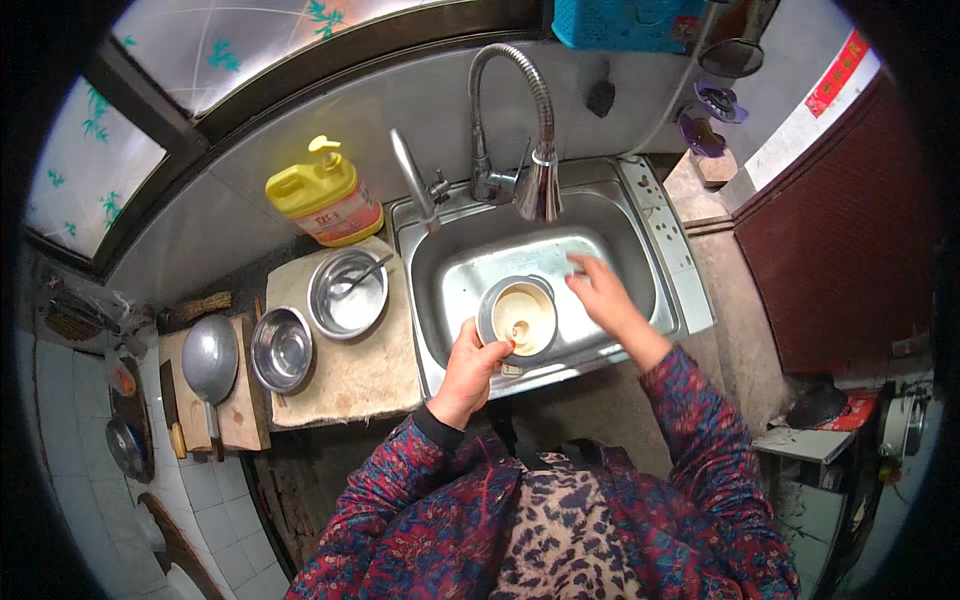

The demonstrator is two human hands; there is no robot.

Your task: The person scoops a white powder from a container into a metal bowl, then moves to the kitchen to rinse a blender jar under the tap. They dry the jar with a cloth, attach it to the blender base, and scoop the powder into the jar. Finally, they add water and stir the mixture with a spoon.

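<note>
My left hand (472,360) grips the near-left rim of a round cup-like container (523,316), cream inside with a grey rim. Its thumb reaches over the edge, and a small knob or hollow shows at the container's bottom. The container is held over the front of a stainless steel sink (465,262). To its right, my right hand (604,296) hangs over the basin with fingers apart and nothing in them; its fingertips are slightly blurred. Above the basin, a chrome spring-neck faucet (541,180) points its spray head down. A second, slimmer metal tap (412,176) stands left of it.
Left of the sink, a beige cloth (360,375) carries a steel bowl with a spoon (349,294) and another steel bowl (283,349). Behind them stands a yellow detergent jug (326,199). Further left, a wooden board (247,405) holds a metal ladle (210,360) and a knife (171,405).
</note>
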